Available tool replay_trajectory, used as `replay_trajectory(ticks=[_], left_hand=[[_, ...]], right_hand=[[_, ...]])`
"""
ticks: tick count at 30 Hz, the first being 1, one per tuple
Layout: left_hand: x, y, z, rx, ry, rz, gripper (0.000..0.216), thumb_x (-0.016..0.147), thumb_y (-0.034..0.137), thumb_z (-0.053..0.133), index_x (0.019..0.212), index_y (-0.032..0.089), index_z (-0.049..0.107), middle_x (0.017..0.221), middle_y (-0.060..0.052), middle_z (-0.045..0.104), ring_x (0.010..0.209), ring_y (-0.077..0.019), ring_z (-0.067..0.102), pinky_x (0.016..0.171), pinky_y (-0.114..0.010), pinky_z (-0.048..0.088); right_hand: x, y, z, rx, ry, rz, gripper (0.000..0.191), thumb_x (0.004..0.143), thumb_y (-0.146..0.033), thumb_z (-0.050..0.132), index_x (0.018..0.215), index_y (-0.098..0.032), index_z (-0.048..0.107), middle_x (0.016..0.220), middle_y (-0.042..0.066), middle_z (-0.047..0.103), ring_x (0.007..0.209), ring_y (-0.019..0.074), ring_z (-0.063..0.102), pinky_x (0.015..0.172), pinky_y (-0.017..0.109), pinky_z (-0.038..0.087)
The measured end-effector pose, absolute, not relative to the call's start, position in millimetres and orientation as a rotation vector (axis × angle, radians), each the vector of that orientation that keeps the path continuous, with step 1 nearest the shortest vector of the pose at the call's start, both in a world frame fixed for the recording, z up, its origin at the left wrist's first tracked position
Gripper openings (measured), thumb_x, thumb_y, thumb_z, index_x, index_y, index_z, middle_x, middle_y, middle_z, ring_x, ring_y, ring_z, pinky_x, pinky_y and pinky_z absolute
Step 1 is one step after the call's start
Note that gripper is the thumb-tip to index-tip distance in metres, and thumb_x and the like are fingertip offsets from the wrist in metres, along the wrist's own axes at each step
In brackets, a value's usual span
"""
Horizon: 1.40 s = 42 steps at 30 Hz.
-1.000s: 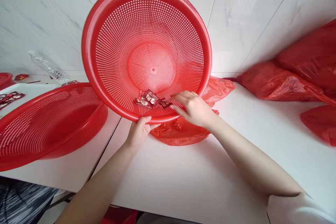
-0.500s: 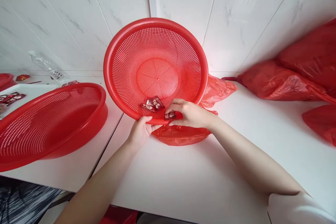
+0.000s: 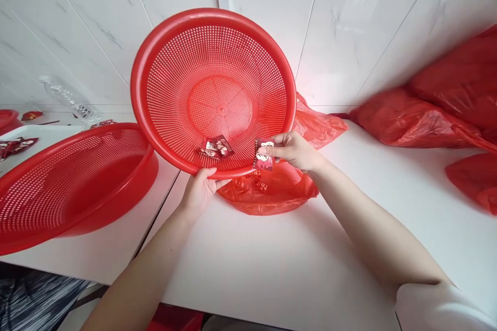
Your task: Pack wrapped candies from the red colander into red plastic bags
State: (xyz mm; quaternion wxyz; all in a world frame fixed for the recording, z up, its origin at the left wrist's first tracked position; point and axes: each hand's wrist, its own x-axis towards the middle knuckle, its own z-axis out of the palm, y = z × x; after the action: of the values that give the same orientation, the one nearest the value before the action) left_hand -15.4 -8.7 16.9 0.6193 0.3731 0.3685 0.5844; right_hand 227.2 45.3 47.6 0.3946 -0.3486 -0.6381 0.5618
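Note:
My left hand [image 3: 201, 191] grips the lower rim of a round red perforated basket [image 3: 186, 62], which is tilted up towards me above the white table [image 3: 295, 264]. Two or three small dark red candy packets [image 3: 216, 147] lie inside it near the low rim. My right hand [image 3: 292, 150] pinches one such packet [image 3: 263, 154] just outside the rim, above an open red plastic bag [image 3: 272, 191] lying on the table.
A second, larger red perforated basket [image 3: 73, 181] rests at the left. A white tray [image 3: 46, 132] with more packets and a clear plastic bottle [image 3: 68, 98] lie behind it. Filled red plastic bags [image 3: 427, 114] are piled at the right against the tiled wall.
The basket dropped lower, then rose and shifted left. My right hand closed on one packet inside the basket and drew it out over the rim.

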Motion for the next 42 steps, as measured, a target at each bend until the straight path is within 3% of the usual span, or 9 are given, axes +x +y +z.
replay_trajectory(ticks=[5,10,16,23,25,29,33,38,42], left_hand=[[-20,-6,26,0.873,0.843,1.431,0.027,0.078,0.015,0.057,0.104,0.02,0.063,0.11,-0.006,0.07,0.116,-0.0265,0.06,0.094,-0.045,0.053],[-20,-7,34,0.896,0.829,1.512,0.034,0.078,0.014,0.056,0.111,0.023,0.061,0.111,-0.004,0.069,0.12,-0.0251,0.057,0.094,-0.043,0.053],[-20,-5,36,0.92,0.851,1.557,0.036,0.075,0.013,0.057,0.11,0.023,0.062,0.109,-0.005,0.07,0.122,-0.0272,0.055,0.093,-0.046,0.053],[-19,-6,36,0.925,0.841,1.563,0.035,0.076,0.014,0.056,0.109,0.024,0.062,0.11,-0.004,0.07,0.121,-0.026,0.056,0.094,-0.044,0.052],[-18,-6,34,0.921,0.827,1.569,0.033,0.077,0.014,0.056,0.108,0.023,0.062,0.109,-0.003,0.069,0.122,-0.0252,0.054,0.095,-0.044,0.052],[-14,-7,26,0.892,0.846,1.555,0.023,0.078,0.014,0.056,0.098,0.022,0.062,0.107,-0.002,0.07,0.118,-0.0247,0.057,0.095,-0.043,0.052],[-5,-12,19,0.844,0.85,1.497,0.02,0.077,0.013,0.057,0.095,0.02,0.062,0.106,-0.002,0.07,0.115,-0.026,0.059,0.095,-0.046,0.051],[15,-28,9,0.808,0.806,1.331,0.032,0.081,0.016,0.056,0.112,0.021,0.062,0.12,-0.004,0.066,0.121,-0.028,0.055,0.097,-0.049,0.049],[29,-41,2,0.793,0.772,1.222,0.044,0.083,0.017,0.055,0.126,0.027,0.055,0.126,-0.003,0.062,0.125,-0.0278,0.052,0.101,-0.049,0.046]], right_hand=[[229,47,45,-0.934,-1.529,1.423,0.031,0.071,-0.04,0.078,0.084,-0.015,0.068,0.071,0.002,0.067,0.056,0.0094,0.058,0.047,0.019,0.046],[229,45,47,-0.788,-1.272,1.753,0.023,0.077,-0.024,0.07,0.09,-0.019,0.052,0.087,0.004,0.068,0.077,0.0158,0.07,0.067,0.026,0.059],[230,47,43,-0.716,-1.34,1.77,0.025,0.074,-0.014,0.067,0.096,-0.018,0.057,0.093,0.001,0.062,0.08,0.0119,0.066,0.082,0.033,0.059],[235,42,45,-0.808,-1.887,1.776,0.021,0.077,-0.024,0.065,0.095,-0.018,0.056,0.094,0.004,0.062,0.084,0.0173,0.065,0.073,0.033,0.058],[234,40,43,-0.995,-2.196,1.542,0.018,0.077,-0.027,0.065,0.091,-0.02,0.057,0.094,0.005,0.065,0.083,0.0196,0.065,0.07,0.033,0.055],[232,34,43,-1.556,-2.404,0.549,0.004,0.08,-0.023,0.06,0.081,-0.02,0.058,0.088,0.011,0.066,0.076,0.0247,0.062,0.062,0.034,0.046],[227,25,54,-1.307,-2.381,0.476,0.011,0.089,-0.028,0.051,0.082,-0.021,0.057,0.074,0.004,0.065,0.063,0.018,0.059,0.056,0.029,0.042],[209,19,55,-0.962,-2.399,0.245,0.033,0.096,-0.039,0.044,0.109,-0.014,0.06,0.114,0.015,0.064,0.106,0.0264,0.058,0.09,0.04,0.046],[198,22,38,-0.886,-2.572,0.384,0.065,0.095,-0.056,0.036,0.146,-0.016,0.035,0.152,0.015,0.035,0.142,0.0312,0.027,0.115,0.056,0.016]])
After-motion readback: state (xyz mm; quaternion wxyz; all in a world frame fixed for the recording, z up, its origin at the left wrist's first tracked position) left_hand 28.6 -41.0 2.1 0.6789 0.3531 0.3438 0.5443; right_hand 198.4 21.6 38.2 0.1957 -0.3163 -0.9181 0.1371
